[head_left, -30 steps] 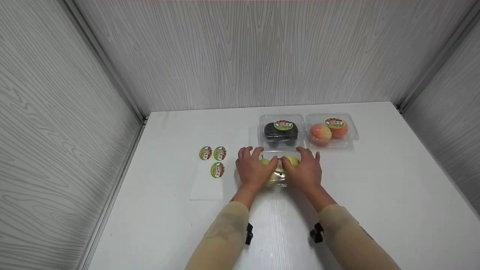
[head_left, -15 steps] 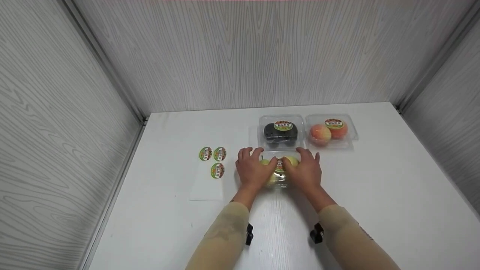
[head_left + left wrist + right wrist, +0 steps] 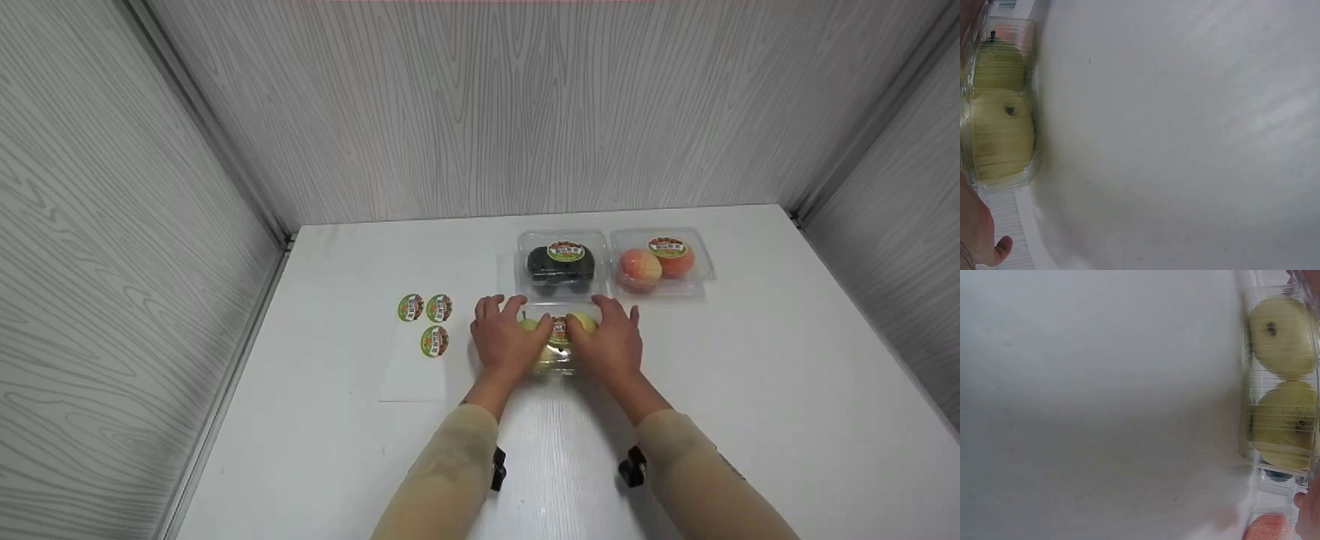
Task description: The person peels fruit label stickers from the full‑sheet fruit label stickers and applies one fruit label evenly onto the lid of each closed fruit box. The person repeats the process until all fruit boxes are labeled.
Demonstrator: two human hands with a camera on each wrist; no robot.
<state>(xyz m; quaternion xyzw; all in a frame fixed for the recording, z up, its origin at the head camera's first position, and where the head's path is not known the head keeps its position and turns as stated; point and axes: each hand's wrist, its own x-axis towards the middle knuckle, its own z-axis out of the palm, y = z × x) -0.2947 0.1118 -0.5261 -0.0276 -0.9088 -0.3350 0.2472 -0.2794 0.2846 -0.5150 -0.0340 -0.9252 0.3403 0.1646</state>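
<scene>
Both hands are at a clear plastic clamshell box point(image 3: 556, 358) holding yellow-green pears point(image 3: 1002, 138) in the middle of the white table. My left hand point(image 3: 506, 337) grips the left side, fingers bent down past the edge. On the opposite side, my right hand point(image 3: 611, 341) holds the box the same way. Both thumbs press on a round printed sticker point(image 3: 559, 330) on the lid, covering its left and right edges. From the right wrist view, two pears point(image 3: 1283, 337) show through the ribbed front wall, and the lid rim overlaps the hand at the lower right.
Behind stand a clear box point(image 3: 529, 240) of dark fruit and another box point(image 3: 701, 266) with two peaches point(image 3: 641, 268), each bearing a round sticker. Left of the hands lies a white backing sheet point(image 3: 412, 379) with three round stickers point(image 3: 435, 341). Grey wood-grain panels point(image 3: 480, 112) enclose the table.
My thumbs have moved slightly apart on the lid, so more of the sticker shows between them. The box and the other things stay where they were.
</scene>
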